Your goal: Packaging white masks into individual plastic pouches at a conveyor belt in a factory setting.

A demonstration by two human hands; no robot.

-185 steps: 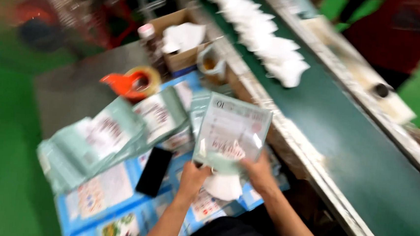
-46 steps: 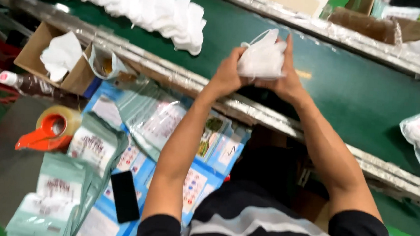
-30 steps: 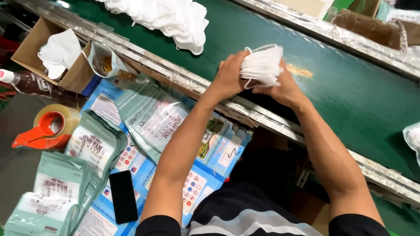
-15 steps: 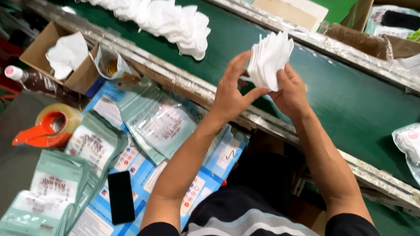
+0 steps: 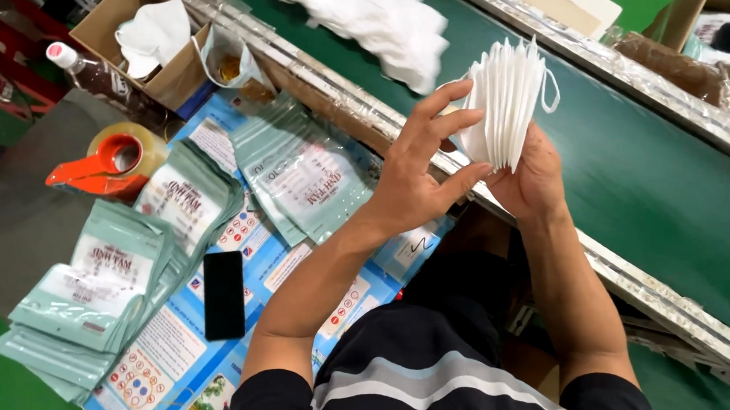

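Observation:
My right hand (image 5: pixel 531 175) grips the bottom edge of a stack of white face masks (image 5: pixel 504 102), held upright and fanned, ear loops showing at the right. My left hand (image 5: pixel 418 176) is spread against the stack's left side, fingertips touching the outer mask. Both hands hover over the near metal rail (image 5: pixel 634 275) of a green conveyor belt (image 5: pixel 642 164). A long pile of loose white masks (image 5: pixel 370 13) lies further up the belt.
Pale green printed pouches lie in stacks (image 5: pixel 299 170) (image 5: pixel 102 289) on a blue-papered table at the left, with a black phone (image 5: pixel 223 294), an orange tape dispenser (image 5: pixel 107 161), a bottle (image 5: pixel 91 75) and a cardboard box (image 5: pixel 141 39) holding white masks.
The mask stack has been lifted off the belt, turned from flat to upright on edge and fanned. My left hand has opened from a grip into a spread palm beside it.

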